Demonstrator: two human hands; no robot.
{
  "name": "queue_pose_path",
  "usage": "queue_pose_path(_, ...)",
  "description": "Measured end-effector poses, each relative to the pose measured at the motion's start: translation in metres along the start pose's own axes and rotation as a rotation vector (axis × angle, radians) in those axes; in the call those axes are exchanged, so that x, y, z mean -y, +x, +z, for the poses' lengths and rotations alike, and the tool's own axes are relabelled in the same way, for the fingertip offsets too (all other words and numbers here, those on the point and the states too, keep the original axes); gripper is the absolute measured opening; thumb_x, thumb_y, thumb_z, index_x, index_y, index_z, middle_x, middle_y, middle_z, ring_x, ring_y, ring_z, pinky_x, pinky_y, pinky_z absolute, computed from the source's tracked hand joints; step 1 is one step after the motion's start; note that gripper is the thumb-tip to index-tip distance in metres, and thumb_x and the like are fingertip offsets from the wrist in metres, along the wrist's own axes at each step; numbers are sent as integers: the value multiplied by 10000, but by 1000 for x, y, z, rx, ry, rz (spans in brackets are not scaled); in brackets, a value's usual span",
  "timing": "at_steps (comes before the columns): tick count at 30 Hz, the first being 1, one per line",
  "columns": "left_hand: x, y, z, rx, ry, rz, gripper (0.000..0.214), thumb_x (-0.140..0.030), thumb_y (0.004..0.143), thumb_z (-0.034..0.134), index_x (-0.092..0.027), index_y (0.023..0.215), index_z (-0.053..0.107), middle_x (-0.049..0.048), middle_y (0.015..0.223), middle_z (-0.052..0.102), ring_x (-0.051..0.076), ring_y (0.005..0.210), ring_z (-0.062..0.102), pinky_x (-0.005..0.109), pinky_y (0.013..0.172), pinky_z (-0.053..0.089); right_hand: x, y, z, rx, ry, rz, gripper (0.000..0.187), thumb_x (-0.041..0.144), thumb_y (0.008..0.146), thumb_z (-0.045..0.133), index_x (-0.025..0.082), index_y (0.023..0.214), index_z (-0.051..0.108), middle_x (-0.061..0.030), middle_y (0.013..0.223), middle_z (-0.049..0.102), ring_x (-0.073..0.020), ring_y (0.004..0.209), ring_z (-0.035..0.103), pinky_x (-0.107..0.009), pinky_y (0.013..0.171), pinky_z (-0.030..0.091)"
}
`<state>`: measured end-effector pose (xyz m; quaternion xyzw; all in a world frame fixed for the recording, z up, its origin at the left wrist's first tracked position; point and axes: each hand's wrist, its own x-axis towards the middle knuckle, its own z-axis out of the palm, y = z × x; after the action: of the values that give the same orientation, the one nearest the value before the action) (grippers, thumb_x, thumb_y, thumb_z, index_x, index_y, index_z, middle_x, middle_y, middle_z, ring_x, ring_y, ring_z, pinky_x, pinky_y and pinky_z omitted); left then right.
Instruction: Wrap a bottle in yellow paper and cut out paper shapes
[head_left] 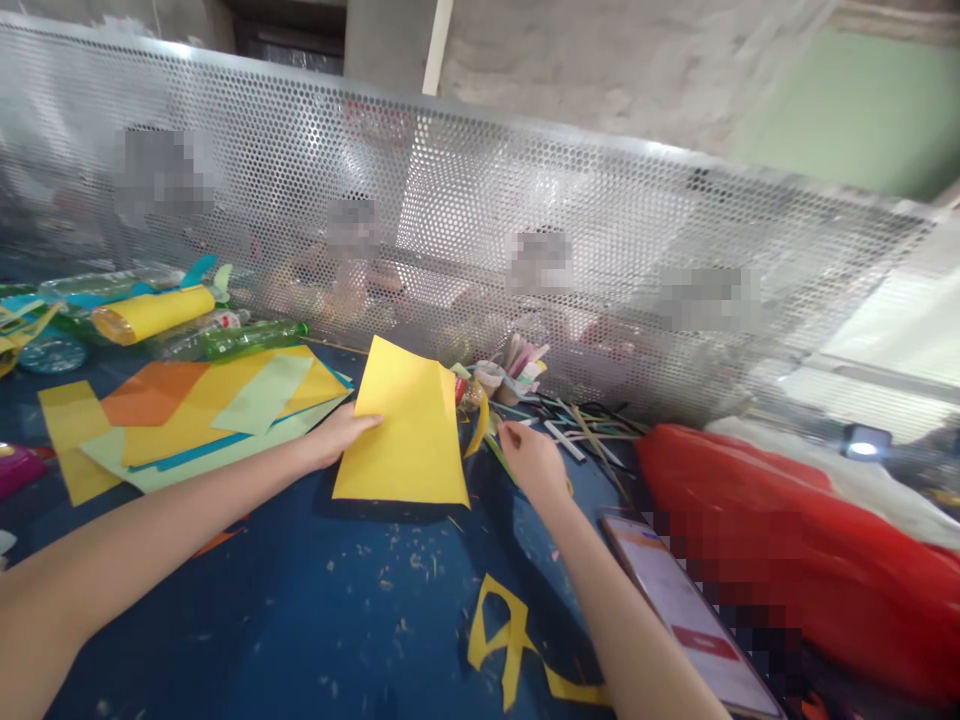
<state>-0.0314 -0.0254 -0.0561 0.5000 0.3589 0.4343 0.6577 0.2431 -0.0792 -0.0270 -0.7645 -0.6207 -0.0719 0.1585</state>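
Observation:
My left hand [345, 434] grips the left edge of a yellow sheet of paper [409, 430], thumb on top, and holds it tilted up over the blue table [322, 610]. To the right of the sheet, my right hand [534, 460] is closed with its fingers curled. What it holds, if anything, is hidden; a bit of yellow shows by its wrist. Just left of its fingertips are a curved yellow paper strip [478, 428] and a thin green strip [498, 457]. Cut yellow paper scraps [512, 635] lie nearer me.
Coloured paper sheets [157, 395] overlap at left, with plastic bottles [255, 338] behind. Thin strips [600, 430] lie at right, near a phone [690, 610] and a red bag [757, 510]. A perforated metal screen [450, 190] borders the back; people show blurred behind it.

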Motion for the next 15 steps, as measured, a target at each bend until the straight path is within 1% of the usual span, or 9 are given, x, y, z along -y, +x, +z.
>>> queue_pose_path(3,2,2,-1,-4,5,-11,464,-320,613,753,-167,1034,635,106,1079,681,308,955,648,471,882,487,-9,-5,-5,6,-92,110,318,220,877,390,84,999,650,-233,1021,652,-317,968,618,-385,799,436)
queue_pose_path(5,4,3,-3,17,15,-7,463,-321,625,745,-172,1049,633,105,1103,671,304,964,646,466,889,486,-19,-5,-3,62,-132,185,303,207,847,437,31,1007,626,-290,1016,629,-341,942,631,-401,758,455)
queue_pose_path(7,6,5,-5,41,27,-1,466,-326,639,737,-178,1067,629,107,1137,655,302,982,640,461,896,485,-28,-2,2,133,-144,231,324,261,842,475,20,1008,615,-284,953,649,-330,885,655,-389,721,472)
queue_pose_path(10,6,5,-4,38,54,19,456,-337,654,727,-184,1072,628,113,1170,636,304,1007,629,462,903,481,-40,4,10,211,-128,244,359,369,831,512,64,980,632,-228,909,683,-296,877,667,-343,714,478)
queue_pose_path(12,4,3,-2,20,77,24,446,-346,655,726,-182,1059,632,116,1173,633,311,1021,622,470,900,480,-46,8,13,249,-107,244,342,404,810,534,102,910,658,-199,877,697,-284,880,670,-316,697,476)
queue_pose_path(15,0,1,0,-7,87,22,454,-355,634,741,-176,1039,639,112,1166,639,326,1036,611,476,894,481,-51,12,16,272,-75,263,336,426,810,521,125,816,669,-190,812,701,-282,838,679,-305,651,473)
